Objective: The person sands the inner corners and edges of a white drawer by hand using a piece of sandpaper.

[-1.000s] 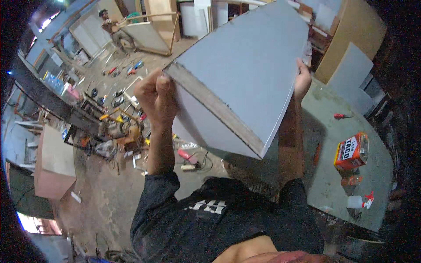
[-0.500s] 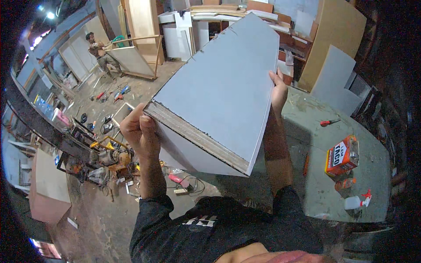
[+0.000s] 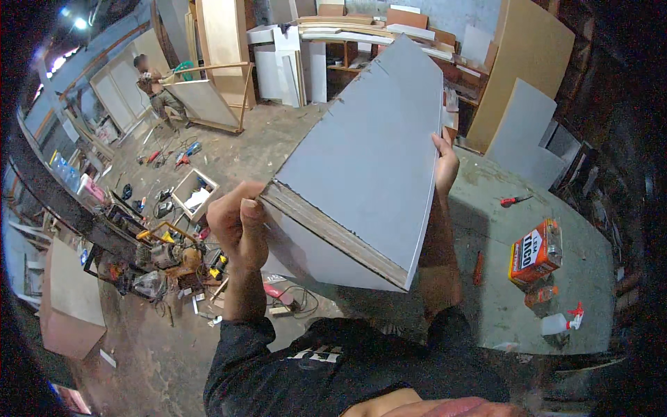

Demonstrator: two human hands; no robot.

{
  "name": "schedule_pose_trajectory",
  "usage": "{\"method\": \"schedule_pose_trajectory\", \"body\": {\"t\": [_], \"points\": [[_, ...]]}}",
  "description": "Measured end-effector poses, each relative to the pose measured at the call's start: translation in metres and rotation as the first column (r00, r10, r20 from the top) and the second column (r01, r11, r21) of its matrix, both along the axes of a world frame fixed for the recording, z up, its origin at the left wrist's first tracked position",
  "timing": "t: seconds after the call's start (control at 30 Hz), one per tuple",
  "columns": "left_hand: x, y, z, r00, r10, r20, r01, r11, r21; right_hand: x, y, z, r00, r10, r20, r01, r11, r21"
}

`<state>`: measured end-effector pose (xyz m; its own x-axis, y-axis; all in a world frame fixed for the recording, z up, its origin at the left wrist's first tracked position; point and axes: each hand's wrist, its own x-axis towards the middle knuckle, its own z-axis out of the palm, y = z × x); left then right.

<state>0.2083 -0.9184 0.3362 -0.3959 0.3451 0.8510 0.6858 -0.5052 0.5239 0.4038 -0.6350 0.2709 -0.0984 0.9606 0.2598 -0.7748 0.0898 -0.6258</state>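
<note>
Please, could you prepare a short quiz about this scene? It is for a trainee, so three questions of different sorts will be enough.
1. True or false: the left hand and the right hand are both holding the large pale panel.

2. Choose one. What colour is the trigger of the spray bottle?
A) Blue
B) Red
C) Yellow

3. Fill the gap: the orange can is on the green table, to the person's ____.

Key
1. True
2. B
3. right
</note>
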Motion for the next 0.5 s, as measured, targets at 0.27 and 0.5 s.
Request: {"method": "schedule_pose_trajectory", "body": {"t": [0.27, 0.5], "points": [[0.029, -0.007, 0.001, 0.989, -0.101, -0.106, 0.094, 0.993, -0.069, 0.037, -0.016, -0.022, 1.0, 0.008, -0.006, -0.008, 1.0, -0.019], [0.056, -0.002, -0.004, 0.958, -0.247, -0.148, 0.23, 0.965, -0.125, 0.074, -0.037, -0.049, 1.0, 0.014, -0.026, -0.014, 1.0, 0.0]]}}
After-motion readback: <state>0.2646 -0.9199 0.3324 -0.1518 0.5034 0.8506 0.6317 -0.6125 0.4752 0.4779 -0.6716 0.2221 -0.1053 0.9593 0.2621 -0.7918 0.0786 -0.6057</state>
